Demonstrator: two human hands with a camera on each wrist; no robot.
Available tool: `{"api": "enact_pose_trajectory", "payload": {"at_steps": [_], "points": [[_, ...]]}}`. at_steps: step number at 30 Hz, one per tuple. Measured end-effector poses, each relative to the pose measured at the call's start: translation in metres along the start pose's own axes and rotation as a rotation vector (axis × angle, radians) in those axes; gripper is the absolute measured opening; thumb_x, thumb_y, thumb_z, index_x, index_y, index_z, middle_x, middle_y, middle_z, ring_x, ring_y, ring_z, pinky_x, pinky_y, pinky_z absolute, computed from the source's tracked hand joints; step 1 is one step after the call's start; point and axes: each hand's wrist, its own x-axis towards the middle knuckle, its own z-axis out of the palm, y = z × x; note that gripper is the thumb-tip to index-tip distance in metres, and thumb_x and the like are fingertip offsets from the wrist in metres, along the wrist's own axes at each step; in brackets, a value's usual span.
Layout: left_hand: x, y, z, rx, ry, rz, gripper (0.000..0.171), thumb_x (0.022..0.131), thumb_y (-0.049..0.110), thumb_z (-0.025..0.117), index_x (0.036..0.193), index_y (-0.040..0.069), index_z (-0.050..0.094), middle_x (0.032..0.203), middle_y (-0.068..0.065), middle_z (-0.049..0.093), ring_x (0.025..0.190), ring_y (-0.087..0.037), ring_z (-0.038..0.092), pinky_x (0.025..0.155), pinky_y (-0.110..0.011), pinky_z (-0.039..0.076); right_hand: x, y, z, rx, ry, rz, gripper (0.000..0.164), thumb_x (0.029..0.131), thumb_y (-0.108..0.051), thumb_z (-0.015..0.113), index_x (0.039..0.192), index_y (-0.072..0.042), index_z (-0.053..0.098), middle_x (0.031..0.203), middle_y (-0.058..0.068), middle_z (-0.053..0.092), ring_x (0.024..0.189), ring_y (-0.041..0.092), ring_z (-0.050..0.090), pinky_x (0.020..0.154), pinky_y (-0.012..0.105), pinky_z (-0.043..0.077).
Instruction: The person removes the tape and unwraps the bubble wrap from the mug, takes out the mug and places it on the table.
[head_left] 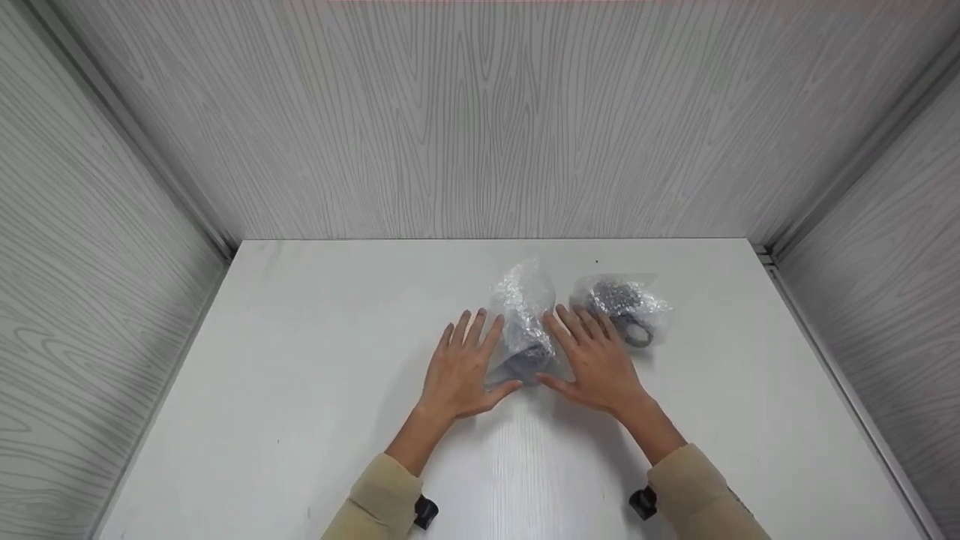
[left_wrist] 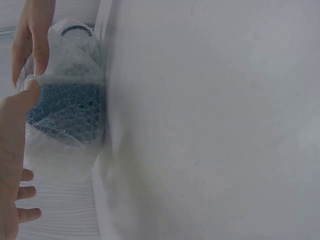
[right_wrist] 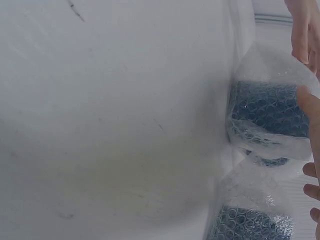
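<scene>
A clear bubble-wrap package (head_left: 525,304) with a dark blue item inside lies on the white table between my two hands. My left hand (head_left: 457,375) is at its left side, fingers straight and spread, thumb pointing toward its near end. On the other side is my right hand (head_left: 598,369), also with straight, spread fingers and its thumb toward the near end. In the right wrist view the dark blue contents (right_wrist: 270,107) show through the bubbles. A second bubble-wrap package (head_left: 619,298), with a dark ring-shaped part, lies just beyond the right fingertips.
The white tabletop (head_left: 322,337) runs back to a wood-grain panel (head_left: 480,120). Similar panels stand at the left (head_left: 82,262) and right (head_left: 877,262). Small black devices (head_left: 425,512) sit at both sleeve cuffs.
</scene>
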Motion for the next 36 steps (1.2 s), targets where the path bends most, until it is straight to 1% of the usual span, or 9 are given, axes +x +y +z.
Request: {"api": "enact_pose_trajectory", "payload": {"at_steps": [7, 12, 16, 23, 26, 30, 36], "points": [[0.01, 0.002, 0.001, 0.054, 0.03, 0.001, 0.098, 0.09, 0.08, 0.057, 0.161, 0.015, 0.041, 0.159, -0.015, 0.054, 0.148, -0.035, 0.052, 0.117, -0.051, 0.049, 0.006, 0.003, -0.001, 0.005, -0.009, -0.009, 0.095, 0.09, -0.069, 0.068, 0.163, -0.016, 0.039, 0.161, 0.013, 0.052, 0.149, 0.04, 0.049, 0.124, 0.06, 0.038], [0.013, 0.002, 0.002, 0.06, 0.046, 0.0, 0.095, 0.088, 0.075, 0.065, 0.159, 0.016, 0.044, 0.156, -0.014, 0.056, 0.146, -0.035, 0.054, 0.117, -0.05, 0.05, 0.007, 0.004, -0.002, 0.007, -0.01, -0.019, 0.093, 0.091, -0.067, 0.068, 0.162, -0.014, 0.04, 0.162, 0.013, 0.051, 0.15, 0.039, 0.049, 0.124, 0.06, 0.037], [0.014, 0.001, 0.004, 0.052, 0.065, -0.008, 0.093, 0.086, 0.073, 0.071, 0.157, 0.018, 0.048, 0.153, -0.013, 0.06, 0.144, -0.035, 0.056, 0.116, -0.051, 0.051, 0.008, 0.004, 0.0, -0.017, 0.028, -0.041, 0.092, 0.09, -0.067, 0.07, 0.159, -0.013, 0.045, 0.159, 0.013, 0.054, 0.147, 0.039, 0.052, 0.123, 0.058, 0.04], [0.014, 0.002, 0.005, 0.033, 0.065, -0.027, 0.088, 0.086, 0.071, 0.072, 0.154, 0.02, 0.051, 0.152, -0.01, 0.061, 0.143, -0.034, 0.056, 0.116, -0.051, 0.05, 0.009, 0.005, 0.003, -0.059, 0.117, -0.074, 0.087, 0.084, -0.066, 0.077, 0.151, -0.015, 0.055, 0.152, 0.011, 0.061, 0.139, 0.038, 0.06, 0.118, 0.057, 0.046], [0.014, 0.001, 0.005, 0.027, 0.06, -0.028, 0.086, 0.087, 0.07, 0.072, 0.154, 0.02, 0.051, 0.153, -0.009, 0.06, 0.144, -0.033, 0.056, 0.118, -0.05, 0.049, 0.009, 0.005, 0.003, -0.064, 0.126, -0.076, 0.085, 0.083, -0.066, 0.078, 0.149, -0.015, 0.057, 0.151, 0.011, 0.062, 0.138, 0.038, 0.06, 0.118, 0.057, 0.046], [0.012, 0.0, 0.005, 0.048, 0.052, -0.023, 0.086, 0.087, 0.071, 0.071, 0.153, 0.021, 0.051, 0.152, -0.008, 0.06, 0.144, -0.032, 0.056, 0.118, -0.05, 0.049, 0.009, 0.003, 0.004, -0.053, 0.116, -0.076, 0.081, 0.085, -0.067, 0.075, 0.147, -0.016, 0.058, 0.15, 0.011, 0.063, 0.137, 0.038, 0.061, 0.118, 0.058, 0.045], [0.013, -0.004, 0.003, 0.078, 0.077, -0.009, 0.086, 0.086, 0.072, 0.071, 0.152, 0.021, 0.052, 0.151, -0.007, 0.062, 0.143, -0.032, 0.056, 0.12, -0.05, 0.047, 0.013, 0.001, 0.006, -0.063, 0.137, -0.065, 0.079, 0.084, -0.065, 0.078, 0.144, -0.018, 0.061, 0.149, 0.01, 0.064, 0.133, 0.036, 0.063, 0.119, 0.057, 0.044]]}}
